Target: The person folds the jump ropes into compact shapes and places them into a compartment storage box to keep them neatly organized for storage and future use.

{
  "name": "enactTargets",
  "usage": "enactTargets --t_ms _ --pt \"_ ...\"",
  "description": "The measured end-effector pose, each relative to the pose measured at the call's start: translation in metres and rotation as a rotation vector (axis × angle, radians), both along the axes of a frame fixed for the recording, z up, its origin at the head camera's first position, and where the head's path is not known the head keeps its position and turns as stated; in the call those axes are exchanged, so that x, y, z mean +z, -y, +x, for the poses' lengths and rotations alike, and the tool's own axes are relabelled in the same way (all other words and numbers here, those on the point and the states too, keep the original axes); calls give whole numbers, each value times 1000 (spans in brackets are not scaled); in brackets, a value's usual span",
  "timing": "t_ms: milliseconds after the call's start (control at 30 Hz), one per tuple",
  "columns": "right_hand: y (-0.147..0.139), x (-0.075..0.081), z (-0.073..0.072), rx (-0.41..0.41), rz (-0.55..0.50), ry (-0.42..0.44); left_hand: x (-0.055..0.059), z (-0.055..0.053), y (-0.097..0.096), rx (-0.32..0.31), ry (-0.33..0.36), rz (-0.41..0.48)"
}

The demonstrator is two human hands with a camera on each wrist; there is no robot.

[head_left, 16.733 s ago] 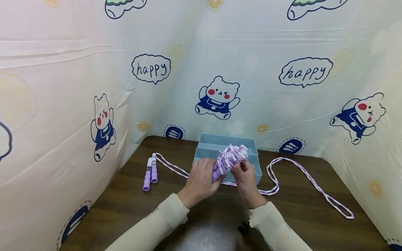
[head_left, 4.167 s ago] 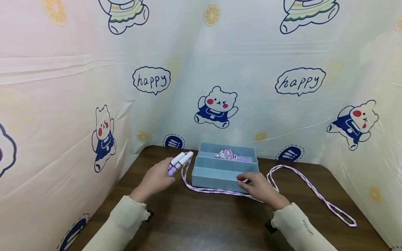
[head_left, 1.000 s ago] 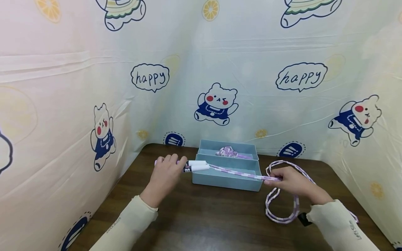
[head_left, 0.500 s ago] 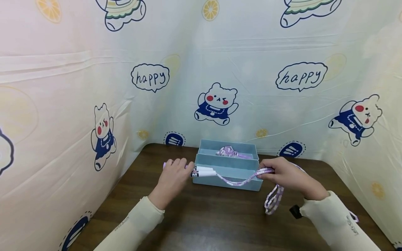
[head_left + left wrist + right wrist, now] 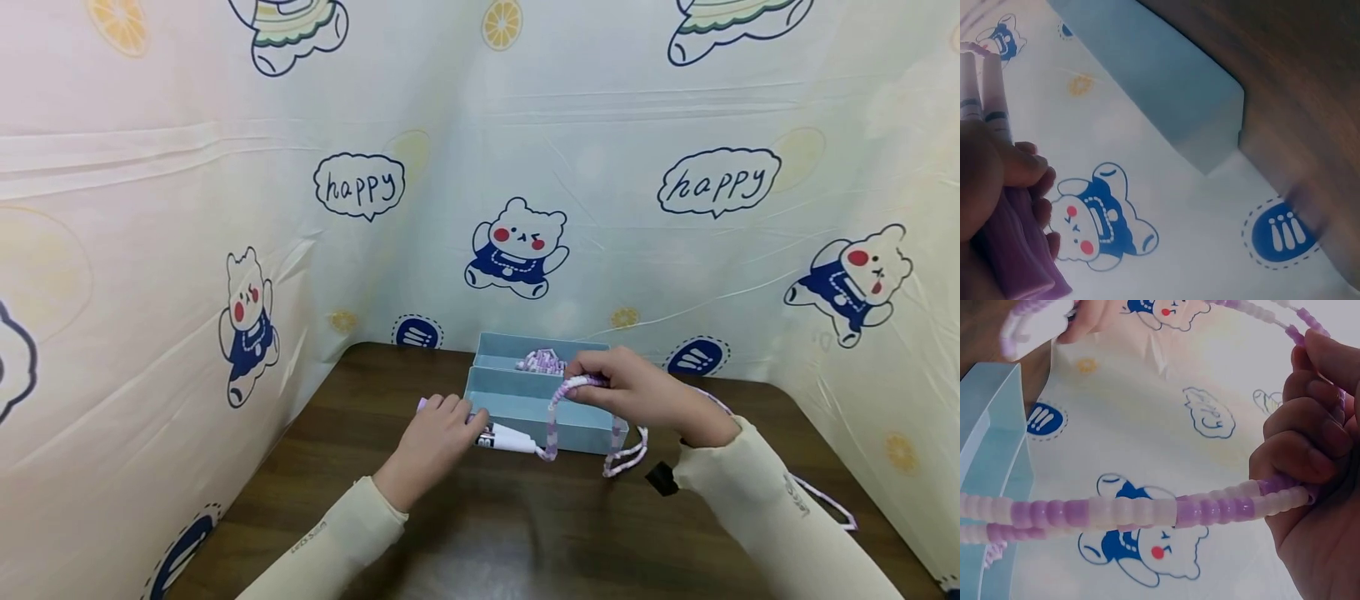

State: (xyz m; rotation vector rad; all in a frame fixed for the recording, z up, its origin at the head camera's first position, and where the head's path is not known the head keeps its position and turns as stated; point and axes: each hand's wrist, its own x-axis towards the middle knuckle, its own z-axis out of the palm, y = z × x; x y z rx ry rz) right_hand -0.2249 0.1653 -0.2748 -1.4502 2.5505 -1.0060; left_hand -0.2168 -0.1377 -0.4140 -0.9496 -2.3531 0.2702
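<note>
In the head view my left hand (image 5: 442, 442) grips two purple-and-white jump rope handles (image 5: 512, 437) side by side, in front of the blue box. The left wrist view shows my fingers curled round both handles (image 5: 1019, 250). My right hand (image 5: 637, 390), over the box's right side, holds the doubled beaded rope (image 5: 552, 421) of the same jump rope. From it the rope arches down to the handles, and a loop hangs below. In the right wrist view the beaded strands (image 5: 1135, 512) pass through my curled fingers.
An open light-blue box (image 5: 495, 427) stands mid-table, with two troughs. In the rear trough lies a second, bundled jump rope (image 5: 540, 361), partly hidden by my right hand. The rope's far end (image 5: 832, 504) trails on the brown table (image 5: 480, 533) at right. A printed curtain encloses the table.
Earlier the bundled jump rope went from my hands into the rear trough, and my left hand picked up the handles. Lately my right hand swung left, folding the rope; my left hand shifted slightly right.
</note>
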Motion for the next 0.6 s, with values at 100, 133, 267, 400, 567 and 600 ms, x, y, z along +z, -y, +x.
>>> enactTargets --t_ms 100,133,267,400,567,600 --pt "9 2 -4 1 -6 -28 -3 1 -5 -48 -38 -17" --pt "12 2 -6 3 -12 -31 -3 1 -7 -65 -50 -18" --pt "25 2 -11 7 -29 -27 -4 2 -14 -117 -64 3" --pt "35 -4 -18 -7 -28 5 -2 4 -20 -148 -46 23" --pt "45 -25 -30 -77 -22 47 2 4 -27 -196 -74 56" --pt "46 -32 -33 -95 -21 54 3 4 -28 -205 -82 64"
